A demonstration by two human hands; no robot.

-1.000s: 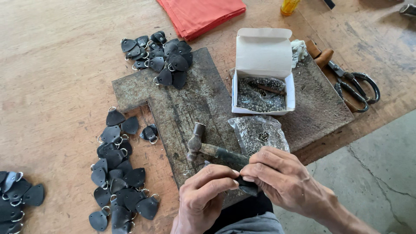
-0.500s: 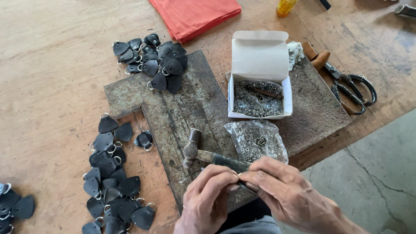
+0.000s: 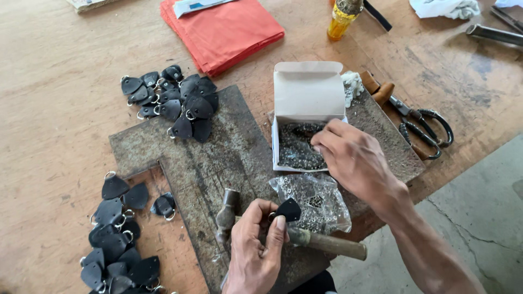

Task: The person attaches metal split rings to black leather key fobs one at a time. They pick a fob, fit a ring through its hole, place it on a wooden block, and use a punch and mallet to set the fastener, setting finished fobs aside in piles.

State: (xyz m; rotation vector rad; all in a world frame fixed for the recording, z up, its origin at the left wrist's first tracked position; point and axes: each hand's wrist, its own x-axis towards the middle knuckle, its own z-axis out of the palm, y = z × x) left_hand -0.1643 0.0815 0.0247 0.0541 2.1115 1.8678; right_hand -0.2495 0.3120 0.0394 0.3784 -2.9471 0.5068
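While the right hand point(image 3: 357, 160) dips its fingertips into the white box point(image 3: 305, 117), the left hand point(image 3: 256, 245) stays just below the box. Head view only.

White box: lid flap standing open, set on the dark metal slab point(image 3: 218, 158). Inside, a heap of small dark metal bits point(image 3: 297, 147); too fine to tell their kind. Right fingers bunched narrow among them; whether they pinch anything is hidden by the hand itself.

Clear plastic bag point(image 3: 313, 201): just below the box, touching the slab, holding small pale rings; contents blurred by the film.

Left hand: thumb and forefinger pinched on a black leather tab point(image 3: 289, 209), held beside the bag. Under that hand lies a hammer point(image 3: 294, 237), head to the left of the bag, wooden handle running right.

Left of the box, a pile of black tabs with rings point(image 3: 174, 103) straddles the slab's edge. Further down-left, a second pile point(image 3: 117, 234), cut off by the lower frame edge.

Right of the box: scissors point(image 3: 422, 125), partly overlapped by a brown wooden handle. Above the box, red folded cloth point(image 3: 223, 30) and a yellow bottle point(image 3: 342, 19), its top cropped.
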